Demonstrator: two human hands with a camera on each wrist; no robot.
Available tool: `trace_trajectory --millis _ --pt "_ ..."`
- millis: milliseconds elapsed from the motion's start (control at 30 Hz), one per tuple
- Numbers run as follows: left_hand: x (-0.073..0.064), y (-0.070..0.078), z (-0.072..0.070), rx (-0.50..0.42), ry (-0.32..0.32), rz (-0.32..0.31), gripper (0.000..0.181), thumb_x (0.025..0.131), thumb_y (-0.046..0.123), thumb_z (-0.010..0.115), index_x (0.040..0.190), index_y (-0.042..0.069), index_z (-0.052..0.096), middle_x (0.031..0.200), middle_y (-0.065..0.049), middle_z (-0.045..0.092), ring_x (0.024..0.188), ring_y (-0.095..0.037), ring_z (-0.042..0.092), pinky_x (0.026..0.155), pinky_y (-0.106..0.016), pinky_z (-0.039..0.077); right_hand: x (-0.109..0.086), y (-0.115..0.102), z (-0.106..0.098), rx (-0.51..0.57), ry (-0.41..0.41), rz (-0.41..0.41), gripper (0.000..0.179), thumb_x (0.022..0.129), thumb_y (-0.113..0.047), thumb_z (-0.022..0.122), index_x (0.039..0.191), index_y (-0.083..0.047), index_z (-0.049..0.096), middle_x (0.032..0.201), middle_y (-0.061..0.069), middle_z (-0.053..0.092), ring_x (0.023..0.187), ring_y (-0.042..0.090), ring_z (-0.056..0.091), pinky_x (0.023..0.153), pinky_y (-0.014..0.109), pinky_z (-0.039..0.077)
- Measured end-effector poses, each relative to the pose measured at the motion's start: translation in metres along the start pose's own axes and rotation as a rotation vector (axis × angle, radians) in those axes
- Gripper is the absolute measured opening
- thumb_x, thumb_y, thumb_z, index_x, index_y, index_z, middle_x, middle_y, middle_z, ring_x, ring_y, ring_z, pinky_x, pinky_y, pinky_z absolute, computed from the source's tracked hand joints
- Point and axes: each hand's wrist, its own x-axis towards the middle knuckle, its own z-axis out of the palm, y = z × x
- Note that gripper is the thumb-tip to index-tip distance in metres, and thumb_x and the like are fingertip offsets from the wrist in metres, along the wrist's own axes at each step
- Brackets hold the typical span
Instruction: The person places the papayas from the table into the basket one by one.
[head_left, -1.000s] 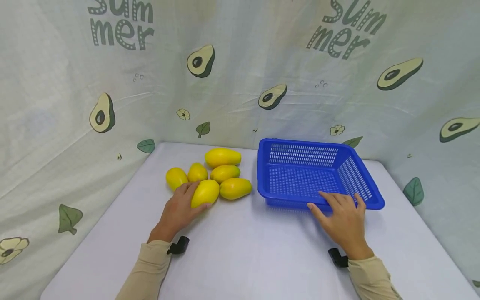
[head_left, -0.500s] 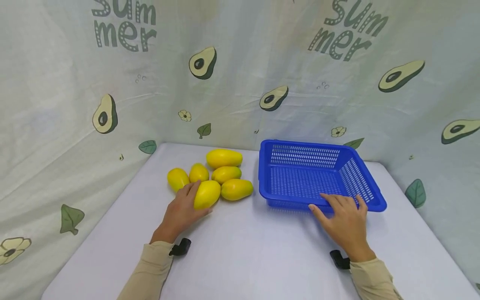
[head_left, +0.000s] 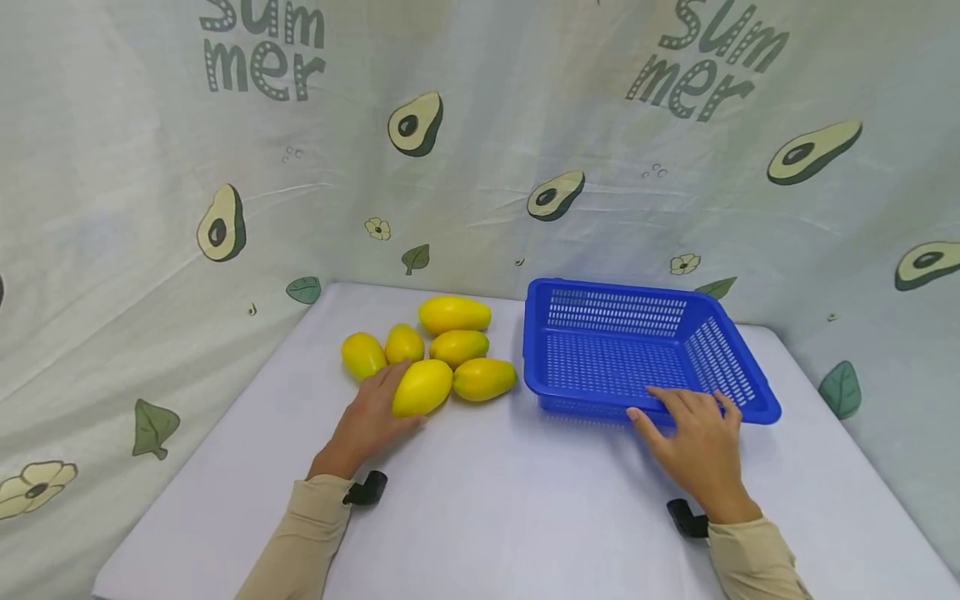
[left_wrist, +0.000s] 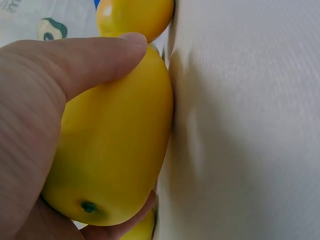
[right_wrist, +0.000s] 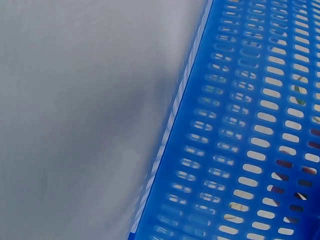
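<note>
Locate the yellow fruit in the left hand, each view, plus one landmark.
Head: yellow fruit, below and left of centre, in the left hand.
Left wrist: yellow fruit, left of centre.
Right wrist: not in it.
Landmark: white tabletop, foreground in head, right side in left wrist, left side in right wrist.

1. Pale, lightly creased cloth spans from 9 o'clock through 12 to 3.
2. Grey "summer" lettering is printed between 10 and 11 o'clock, and repeated between 1 and 2.
3. Avocado prints include one at 3 o'clock; a printed flower lies near 8.
4. A white tabletop fills 6 o'clock, under soft, even light.
</note>
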Motion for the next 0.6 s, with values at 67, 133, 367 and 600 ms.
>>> trace_trajectory --millis 67,133,367,600 --pt "0.0006 0.0006 0.0002 -0.018 -0.011 -0.005 0.095 0.081 0.037 0.084 0.157 0.019 0.03 0.156 -0.012 0.036 0.14 -0.036 0.035 0.11 -0.059 0.034 0.0 0.0013 -0.0002 -0.002 -0.001 -0.009 0.048 0.08 -0.041 0.078 0.114 -0.008 0.072 0.106 0.017 0.071 0.106 0.041 0.058 0.102 0.069 0.025" --pt "0.001 0.0006 0.0006 -0.028 -0.014 -0.004 0.095 0.081 0.037 0.084 0.157 0.018 0.03 0.156 -0.012 0.036 0.14 -0.035 0.035 0.111 -0.058 0.033 -0.0006 0.0025 0.0003 -0.005 -0.002 -0.014 0.047 0.08 -0.04 0.078 0.114 -0.008 0.072 0.106 0.017 0.071 0.106 0.041 0.058 0.101 0.069 0.026" --pt "0.0028 0.0006 0.0003 -0.062 -0.007 -0.003 0.094 0.082 0.038 0.083 0.158 0.015 0.03 0.157 -0.011 0.037 0.142 -0.032 0.035 0.115 -0.054 0.028 -0.0024 0.0044 0.0015 -0.004 0.008 -0.017 0.047 0.081 -0.04 0.078 0.114 -0.007 0.072 0.105 0.017 0.071 0.105 0.041 0.057 0.1 0.069 0.026" --pt "0.002 0.0021 0.0001 -0.116 0.034 -0.054 0.09 0.082 0.041 0.08 0.155 0.013 0.035 0.152 -0.013 0.043 0.138 -0.034 0.041 0.112 -0.056 0.032 -0.0016 0.0036 0.0016 0.002 0.019 -0.026 0.047 0.08 -0.039 0.078 0.113 -0.006 0.072 0.103 0.016 0.071 0.103 0.04 0.058 0.099 0.068 0.027"
